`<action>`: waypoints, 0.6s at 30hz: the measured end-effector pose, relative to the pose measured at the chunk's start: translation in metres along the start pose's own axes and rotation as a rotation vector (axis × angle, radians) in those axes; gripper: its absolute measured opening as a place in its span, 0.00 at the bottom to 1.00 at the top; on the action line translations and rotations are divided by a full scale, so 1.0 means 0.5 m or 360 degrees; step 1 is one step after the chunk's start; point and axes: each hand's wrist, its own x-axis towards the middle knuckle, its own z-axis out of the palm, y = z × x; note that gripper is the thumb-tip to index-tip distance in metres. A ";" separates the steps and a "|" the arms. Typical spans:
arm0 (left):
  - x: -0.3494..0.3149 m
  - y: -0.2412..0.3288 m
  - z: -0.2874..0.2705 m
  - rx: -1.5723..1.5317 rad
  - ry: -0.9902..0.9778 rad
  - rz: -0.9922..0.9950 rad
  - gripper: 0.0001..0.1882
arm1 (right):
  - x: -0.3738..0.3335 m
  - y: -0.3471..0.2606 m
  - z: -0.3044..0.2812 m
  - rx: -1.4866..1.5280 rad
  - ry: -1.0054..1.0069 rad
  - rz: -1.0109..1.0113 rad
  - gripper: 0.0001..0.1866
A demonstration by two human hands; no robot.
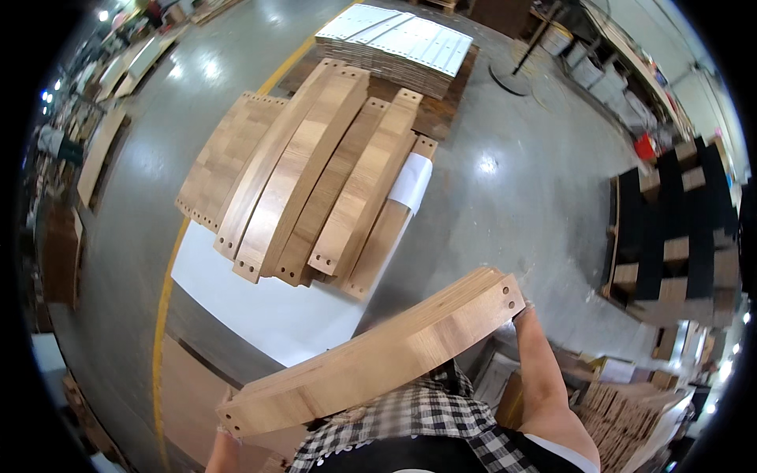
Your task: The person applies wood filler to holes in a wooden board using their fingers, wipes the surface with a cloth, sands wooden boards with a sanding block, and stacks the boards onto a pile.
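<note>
A bundle of long pale wooden boards [371, 355] with dark drilled holes at the ends lies across my body at waist height, its right end higher in view. My left hand [226, 431] grips the lower left end, mostly hidden by the wood. At the other end my right hand [524, 310] is closed around the boards, its fingers largely out of sight behind them. Ahead, several more wooden boards [303, 165] with the same end holes lie side by side in stacks. A white sheet [229, 292] lies beneath them, and a white wrap [412, 183] covers part of the rightmost one.
Beyond the boards, a stack of flat white-topped panels [394, 39] rests on a pallet. A black-and-tan stack [674, 236] stands at the right. Behind my right arm is a pile of cardboard sheets [631, 418]. A yellow floor line [164, 315] runs along the left.
</note>
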 end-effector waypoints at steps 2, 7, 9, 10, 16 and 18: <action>-0.011 0.018 -0.059 0.0034 -0.0020 -0.0004 0.33 | -0.049 0.069 -0.023 0.0065 0.0019 0.0010 0.22; -0.097 0.058 -0.039 0.0306 -0.0161 -0.0035 0.31 | -0.195 0.220 -0.110 0.0203 0.0126 0.0012 0.22; -0.070 0.059 -0.094 0.0351 -0.0174 -0.0018 0.32 | -0.258 0.281 -0.139 0.0283 0.0177 0.0015 0.22; -0.053 0.063 -0.101 0.0357 -0.0203 -0.0009 0.32 | -0.291 0.300 -0.153 0.0307 0.0210 -0.0003 0.22; -0.052 0.145 0.000 0.0532 -0.0460 -0.0108 0.35 | -0.504 0.415 -0.200 0.0460 0.0459 -0.0173 0.22; -0.033 0.188 0.057 0.0701 -0.0578 -0.0152 0.35 | -0.583 0.459 -0.201 0.0518 0.0554 -0.0238 0.22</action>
